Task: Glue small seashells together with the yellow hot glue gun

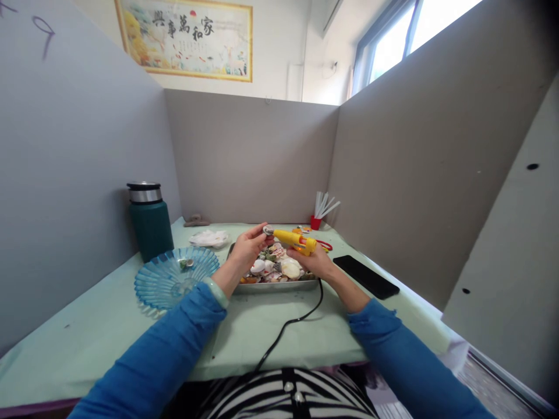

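Note:
My right hand (315,262) grips a yellow glue gun (293,238), its nozzle pointing left. The tip touches a small shell (268,230) pinched in the fingers of my left hand (247,247). Both hands hover over a metal tray (279,286) filled with several seashells (279,266). The gun's black cord (292,321) runs from under my right wrist toward my body.
A blue fluted glass dish (174,279) with a small shell lies left of the tray, with a green thermos (149,221) behind it. A black phone (365,276) lies to the right. A red cup with white sticks (318,216), red scissors (324,244) and a white cloth (209,237) sit at the back.

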Available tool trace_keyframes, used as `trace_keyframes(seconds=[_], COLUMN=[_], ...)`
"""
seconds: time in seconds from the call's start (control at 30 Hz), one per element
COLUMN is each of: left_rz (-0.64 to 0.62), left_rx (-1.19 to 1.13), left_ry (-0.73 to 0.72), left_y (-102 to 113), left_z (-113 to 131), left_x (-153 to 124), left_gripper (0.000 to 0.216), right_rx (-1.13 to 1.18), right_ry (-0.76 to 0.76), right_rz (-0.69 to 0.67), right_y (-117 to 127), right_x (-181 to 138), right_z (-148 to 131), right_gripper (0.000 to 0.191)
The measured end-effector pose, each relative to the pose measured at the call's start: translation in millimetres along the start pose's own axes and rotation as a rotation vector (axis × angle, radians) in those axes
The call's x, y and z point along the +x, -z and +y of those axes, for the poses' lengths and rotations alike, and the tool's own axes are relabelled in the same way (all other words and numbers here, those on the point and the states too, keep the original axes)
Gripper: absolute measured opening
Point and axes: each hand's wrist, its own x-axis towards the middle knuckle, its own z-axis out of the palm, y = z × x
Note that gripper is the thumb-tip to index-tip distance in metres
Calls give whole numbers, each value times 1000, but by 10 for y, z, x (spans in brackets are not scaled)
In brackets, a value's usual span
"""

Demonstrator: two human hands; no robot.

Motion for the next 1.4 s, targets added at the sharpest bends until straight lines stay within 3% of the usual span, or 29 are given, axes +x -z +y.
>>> trace_keyframes(seconds=[0.5,1.4], left_rz=[-40,24], left_rx=[-71,-68], left_ry=[32,13], left_y=[8,29], left_z=[8,-17], left_x=[-10,11], left_gripper=[30,28], right_rx=[15,-88], right_ry=[-43,55], right_rz=[-10,24], right_y=[8,-17], right_x=[7,-12], right_z=[19,21], right_gripper=[35,43])
